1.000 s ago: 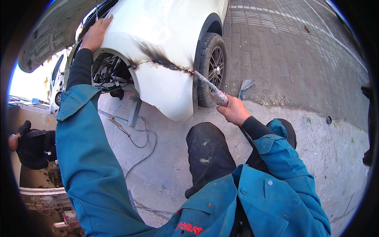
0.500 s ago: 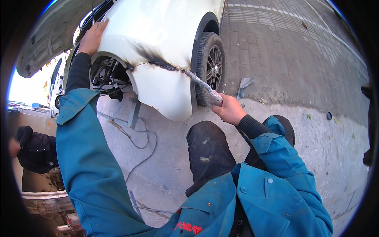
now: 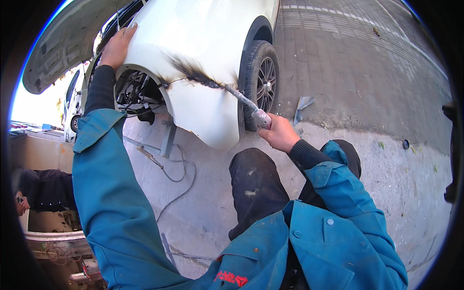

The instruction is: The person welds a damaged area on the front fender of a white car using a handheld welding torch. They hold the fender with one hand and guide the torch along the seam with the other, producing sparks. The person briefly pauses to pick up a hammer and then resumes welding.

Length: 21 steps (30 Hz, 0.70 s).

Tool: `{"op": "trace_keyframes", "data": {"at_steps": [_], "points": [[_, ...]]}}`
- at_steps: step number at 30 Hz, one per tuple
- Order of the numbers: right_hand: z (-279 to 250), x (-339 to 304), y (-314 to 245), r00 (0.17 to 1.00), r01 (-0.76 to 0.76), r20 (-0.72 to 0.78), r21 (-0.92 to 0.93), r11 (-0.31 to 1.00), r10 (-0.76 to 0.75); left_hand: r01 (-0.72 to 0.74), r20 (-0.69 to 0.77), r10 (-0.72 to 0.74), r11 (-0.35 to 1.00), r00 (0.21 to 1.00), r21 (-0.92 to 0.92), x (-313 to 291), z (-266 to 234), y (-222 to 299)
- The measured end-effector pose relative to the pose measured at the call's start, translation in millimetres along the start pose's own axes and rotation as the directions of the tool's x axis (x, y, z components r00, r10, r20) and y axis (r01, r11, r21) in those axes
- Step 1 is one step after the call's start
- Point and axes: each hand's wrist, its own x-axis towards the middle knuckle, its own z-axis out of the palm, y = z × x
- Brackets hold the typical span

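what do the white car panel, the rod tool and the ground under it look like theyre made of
White car panel: probably painted sheet metal, glossy, with a sooty black streak along a crack. Rod tool in the right hand: looks like grey metal, dull, with a thicker taped or wrapped grip; exact make unclear. Ground: pale rough concrete, stained, meeting grey brick paving by the wheel.

One white car panel (image 3: 193, 43), scorched in one dark streak (image 3: 193, 75). One wheel (image 3: 263, 79), one metal rod tool (image 3: 249, 107) in my right hand (image 3: 278, 133). My left hand (image 3: 117, 46) on the panel; one other person (image 3: 41, 191) nearby.
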Motion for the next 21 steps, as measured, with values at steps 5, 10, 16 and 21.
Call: {"op": "trace_keyframes", "data": {"at_steps": [5, 10, 16, 21], "points": [[1.6, 1.6, 4.0, 1.0, -0.011, 0.008, 0.027, 1.0, 0.011, -0.019, -0.027, 0.02, 1.0, 0.999, 0.024, -1.3, -0.5, -1.7], [-0.6, 1.0, 0.7, 0.999, -0.033, 0.014, 0.005, 0.999, 0.033, -0.002, -0.034, 0.003, 0.999, 0.999, 0.042, -0.7, 0.1, -0.5], [-0.7, 0.2, -1.3, 0.999, -0.03, 0.016, 0.007, 1.0, 0.03, 0.013, -0.037, -0.01, 0.997, 0.999, 0.08, -0.4, 0.3, -2.3], [-1.6, -0.9, -4.1, 0.998, -0.058, 0.023, 0.004, 0.998, 0.058, -0.001, -0.055, 0.005, 0.997, 0.998, 0.072, 1.2, 2.3, -5.5]]}}
